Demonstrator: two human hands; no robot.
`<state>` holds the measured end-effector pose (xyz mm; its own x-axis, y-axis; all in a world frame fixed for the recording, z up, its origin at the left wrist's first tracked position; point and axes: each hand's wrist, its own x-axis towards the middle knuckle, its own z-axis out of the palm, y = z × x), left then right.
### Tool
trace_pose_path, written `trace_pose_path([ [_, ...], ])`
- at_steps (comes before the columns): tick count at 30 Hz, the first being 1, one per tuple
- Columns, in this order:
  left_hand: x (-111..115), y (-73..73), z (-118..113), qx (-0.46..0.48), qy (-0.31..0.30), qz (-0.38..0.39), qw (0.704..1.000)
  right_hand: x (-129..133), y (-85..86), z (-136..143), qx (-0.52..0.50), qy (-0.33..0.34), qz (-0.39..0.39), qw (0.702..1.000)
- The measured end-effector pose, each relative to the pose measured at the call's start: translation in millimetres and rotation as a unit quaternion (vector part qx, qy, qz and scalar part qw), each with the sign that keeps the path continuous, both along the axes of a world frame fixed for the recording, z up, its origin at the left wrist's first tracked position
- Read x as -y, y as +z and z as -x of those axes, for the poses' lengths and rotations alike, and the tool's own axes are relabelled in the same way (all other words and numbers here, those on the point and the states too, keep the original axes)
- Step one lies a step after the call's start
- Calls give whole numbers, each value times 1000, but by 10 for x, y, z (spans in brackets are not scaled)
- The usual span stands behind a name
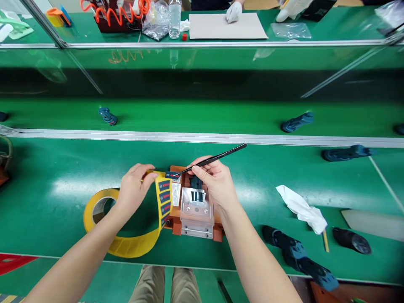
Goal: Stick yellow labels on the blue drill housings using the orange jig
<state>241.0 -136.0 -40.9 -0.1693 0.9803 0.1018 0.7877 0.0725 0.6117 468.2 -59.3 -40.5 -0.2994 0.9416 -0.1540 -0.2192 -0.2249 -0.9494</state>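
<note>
Fingers of the left hand (134, 189) pinch the upper end of a yellow strip (137, 247) of dark labels, thumb and forefinger pressed together on it. The right hand (217, 181) pinches black tweezers (221, 155) between thumb and fingers, their tips touching one dark label (171, 175) that juts rightward from the strip's top; whether its left end is free cannot be told. From the hand, the strip drops and curves leftward along the near edge of the green table (53, 164) to its roll (89, 210), which lies left of an orange block (176, 228). That block sits by the near edge, around its middle, with a clear cover (197, 221) on top, and the label's right end is above its far left corner. Toward the table's right edge lie a crumpled white tissue (301, 208) and a black tube (352, 241); a dark tool (298, 256) reaches the near edge, and another dark tool (345, 153) lies by the far edge, beside a metal rail (202, 136). Past it, two blue tools (107, 116) lie well apart on a green belt (195, 115).
</note>
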Motion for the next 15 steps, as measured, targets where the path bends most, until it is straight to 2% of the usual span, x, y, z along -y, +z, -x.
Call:
trace_pose_path([
  [2,-36,-75,58,-48,31,-8,998,-1,-19,-130,7,-14,2,1000],
  [5,-86,-136,110,-116,37,-22,992,25,-68,-365,32,-21,-1,999],
  [9,-31,-75,-5,-183,19,-55,981,108,-140,-634,63,-2,-4,998],
  [11,91,-25,-182,-167,-38,-78,982,156,-177,-714,68,13,-2,998],
  [15,489,-17,-688,-105,-215,-102,966,237,-255,-774,64,36,0,997],
])
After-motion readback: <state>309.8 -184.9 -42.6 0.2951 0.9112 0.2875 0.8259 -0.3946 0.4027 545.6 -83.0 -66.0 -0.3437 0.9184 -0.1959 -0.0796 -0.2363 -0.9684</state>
